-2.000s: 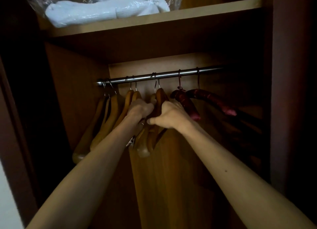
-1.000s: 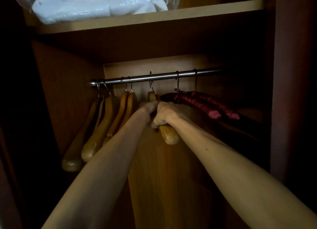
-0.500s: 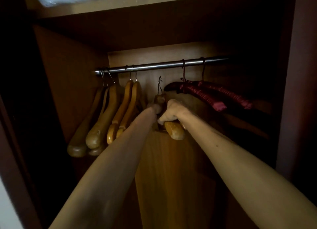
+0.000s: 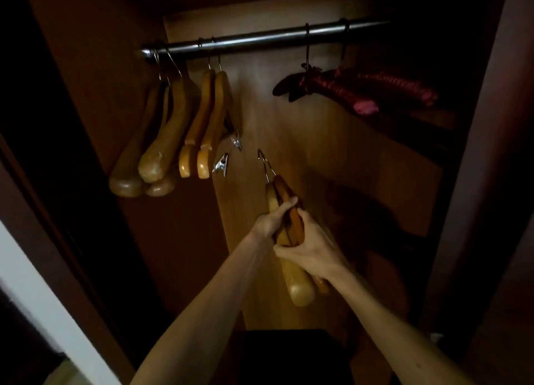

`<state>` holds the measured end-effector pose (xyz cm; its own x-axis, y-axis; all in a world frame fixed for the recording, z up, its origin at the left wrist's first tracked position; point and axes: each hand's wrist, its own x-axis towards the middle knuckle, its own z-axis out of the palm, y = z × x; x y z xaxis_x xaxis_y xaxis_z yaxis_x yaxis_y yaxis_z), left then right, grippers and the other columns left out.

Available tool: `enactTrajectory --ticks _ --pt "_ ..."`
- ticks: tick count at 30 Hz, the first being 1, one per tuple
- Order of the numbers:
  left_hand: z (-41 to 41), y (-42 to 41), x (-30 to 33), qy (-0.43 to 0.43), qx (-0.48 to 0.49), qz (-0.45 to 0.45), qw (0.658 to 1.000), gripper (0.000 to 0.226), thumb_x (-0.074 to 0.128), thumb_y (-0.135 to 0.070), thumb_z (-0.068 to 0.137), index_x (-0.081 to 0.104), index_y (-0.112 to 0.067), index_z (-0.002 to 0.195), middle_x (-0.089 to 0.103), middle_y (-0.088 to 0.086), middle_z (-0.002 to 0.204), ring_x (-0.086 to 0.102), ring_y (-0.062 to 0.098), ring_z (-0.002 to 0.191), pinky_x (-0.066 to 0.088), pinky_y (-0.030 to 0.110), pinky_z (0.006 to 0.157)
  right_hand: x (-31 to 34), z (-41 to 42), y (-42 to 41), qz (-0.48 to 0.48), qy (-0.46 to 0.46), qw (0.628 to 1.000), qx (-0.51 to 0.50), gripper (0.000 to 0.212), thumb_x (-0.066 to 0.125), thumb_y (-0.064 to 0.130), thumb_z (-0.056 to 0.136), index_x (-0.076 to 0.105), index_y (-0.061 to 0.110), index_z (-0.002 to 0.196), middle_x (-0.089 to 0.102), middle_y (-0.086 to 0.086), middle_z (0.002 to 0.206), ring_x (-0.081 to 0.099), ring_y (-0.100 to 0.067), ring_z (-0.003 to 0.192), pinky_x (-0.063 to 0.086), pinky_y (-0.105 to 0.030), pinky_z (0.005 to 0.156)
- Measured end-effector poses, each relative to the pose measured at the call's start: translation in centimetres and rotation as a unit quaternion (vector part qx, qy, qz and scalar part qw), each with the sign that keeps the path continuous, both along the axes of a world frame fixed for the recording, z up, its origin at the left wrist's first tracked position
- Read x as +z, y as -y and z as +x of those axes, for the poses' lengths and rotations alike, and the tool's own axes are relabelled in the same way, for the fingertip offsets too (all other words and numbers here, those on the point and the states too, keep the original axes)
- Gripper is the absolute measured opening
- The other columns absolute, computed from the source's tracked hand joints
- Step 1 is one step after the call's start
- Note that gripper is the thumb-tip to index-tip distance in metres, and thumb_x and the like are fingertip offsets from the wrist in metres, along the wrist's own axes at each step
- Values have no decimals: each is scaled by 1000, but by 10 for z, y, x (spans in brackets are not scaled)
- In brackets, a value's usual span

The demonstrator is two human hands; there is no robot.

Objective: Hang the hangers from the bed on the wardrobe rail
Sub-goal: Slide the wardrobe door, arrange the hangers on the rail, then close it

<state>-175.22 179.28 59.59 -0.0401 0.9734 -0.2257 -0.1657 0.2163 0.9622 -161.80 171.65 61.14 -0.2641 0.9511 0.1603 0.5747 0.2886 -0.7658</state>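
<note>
Inside the dark wardrobe a metal rail (image 4: 260, 39) runs across the top. Several wooden hangers (image 4: 185, 130) hang at its left end, two of them with metal clips. Two dark red padded hangers (image 4: 355, 88) hang further right. Below the rail, off it, a bunch of wooden hangers (image 4: 291, 240) points its wire hook up and left. My left hand (image 4: 270, 220) grips the bunch from the left, and my right hand (image 4: 310, 247) grips it from the right and below.
The wardrobe's wooden back panel (image 4: 332, 153) is lit in the middle. Its side walls close in at left (image 4: 86, 95) and right (image 4: 476, 182). A dark box-like shape (image 4: 291, 355) sits on the floor below my arms. A pale strip (image 4: 43, 312) edges the lower left.
The hangers in my hands have come off the rail and dropped well below it. Both hands moved down together. The view tilted down, and the top shelf left the frame.
</note>
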Motion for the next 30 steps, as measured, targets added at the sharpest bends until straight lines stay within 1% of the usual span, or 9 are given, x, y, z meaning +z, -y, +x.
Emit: enactTrajectory --ticks 4,8,12,15,19,21,24,28,30 --pt "-2 39 -38 -20 -4 -38 999 49 89 -38 72 76 -5 106 80 12 97 77 28 89 63 37 76 -40 27 11 -5 -22 999 25 69 72 51 84 48 26 144 55 9 135 60 0 111 46 -10 81" --pt "-15 67 -70 -71 -56 -56 994 61 89 -43 69 72 -4 113 79 12 99 76 25 87 62 37 80 -62 53 4 32 -51 997 47 32 75 27 87 68 24 118 54 15 119 58 3 105 51 -18 86" --pt "-40 81 -90 -129 -122 -63 982 94 94 -51 58 58 -3 131 78 10 108 76 25 98 60 35 77 -58 66 -18 16 6 1000 9 69 81 18 80 49 29 141 41 8 146 39 -14 137 38 -42 114" --pt "-64 87 -89 -173 -180 -58 967 90 92 -49 60 55 -10 132 75 12 114 72 27 106 58 42 90 -48 67 -27 -29 109 991 65 98 85 29 76 27 36 154 23 6 161 20 -19 149 28 -52 119" --pt "-84 95 -72 -254 -307 -23 917 98 90 -63 49 57 -16 128 76 3 108 72 20 105 57 35 90 -52 54 -31 -131 213 964 92 103 84 58 55 38 41 145 47 6 143 47 -23 134 47 -48 107" --pt "-92 98 -63 -282 -354 -19 892 112 89 -69 46 52 -13 136 77 1 106 71 19 105 55 37 95 -68 60 -35 -163 243 953 75 88 82 64 57 46 38 133 57 5 129 58 -26 117 54 -48 96" --pt "-105 96 -56 -320 -359 -48 875 123 90 -71 42 43 -18 142 75 3 115 69 24 111 49 49 105 -73 66 -15 -167 234 958 2 45 61 28 97 53 8 136 54 -11 143 53 -34 126 42 -44 107" --pt "-108 94 -43 -405 -333 -8 851 72 80 -68 61 62 -26 117 74 -1 110 66 24 112 47 46 103 -57 42 8 -192 179 962 69 93 71 58 72 35 15 146 36 0 154 39 -28 138 35 -54 112" --pt "-109 96 -40 -433 -289 37 853 46 77 -57 76 65 -29 111 69 -6 111 62 22 114 48 41 100 -58 34 9 -162 161 971 67 66 72 50 72 52 17 125 54 -3 128 53 -25 118 47 -48 97"
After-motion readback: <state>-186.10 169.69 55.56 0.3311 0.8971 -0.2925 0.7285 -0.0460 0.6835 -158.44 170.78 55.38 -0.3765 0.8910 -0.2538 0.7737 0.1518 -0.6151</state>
